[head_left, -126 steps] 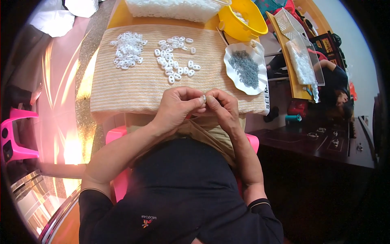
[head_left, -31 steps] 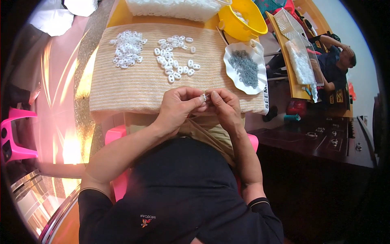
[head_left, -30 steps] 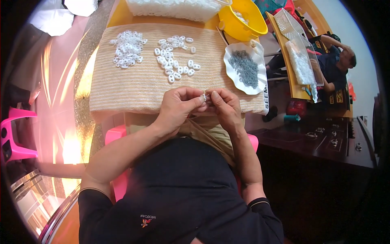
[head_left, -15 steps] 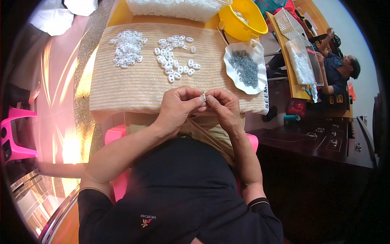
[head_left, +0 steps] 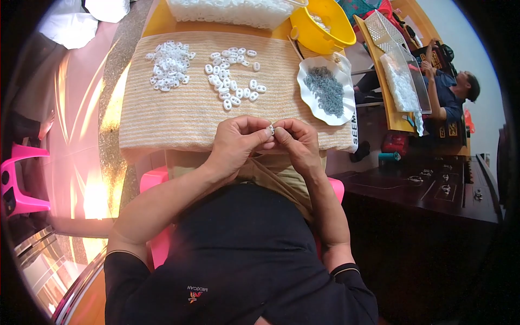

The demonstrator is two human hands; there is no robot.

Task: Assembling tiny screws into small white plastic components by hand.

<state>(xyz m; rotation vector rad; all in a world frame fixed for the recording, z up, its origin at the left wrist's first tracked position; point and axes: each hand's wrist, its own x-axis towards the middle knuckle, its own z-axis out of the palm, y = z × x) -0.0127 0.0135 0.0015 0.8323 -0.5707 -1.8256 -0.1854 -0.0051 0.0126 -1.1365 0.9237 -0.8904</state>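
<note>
Over the near edge of a striped towel [head_left: 157, 122], my left hand [head_left: 236, 140] and my right hand [head_left: 299, 142] meet fingertip to fingertip. Both are closed, pinching one small white plastic piece [head_left: 272, 129] between thumbs and forefingers; most of it is hidden by the fingers. Just beyond my hands lie several loose white oval pieces with two holes [head_left: 223, 78]. Farther left is a heap of smaller white plastic parts [head_left: 170, 65]. To the right, a white wavy-edged dish [head_left: 307, 103] holds a pile of small grey parts [head_left: 326, 89].
A clear bin [head_left: 238, 24] of white parts stands at the back, beside a yellow bowl [head_left: 311, 38]. At right, another person [head_left: 449, 92] sits by a shelf with a clear container [head_left: 401, 86]. A pink stool [head_left: 24, 203] is at left; a dark cabinet [head_left: 379, 184] stands right.
My hands keep almost the same pinch on the white piece. The towel and the things on it have shifted very slightly left. The other person's hands have moved closer together.
</note>
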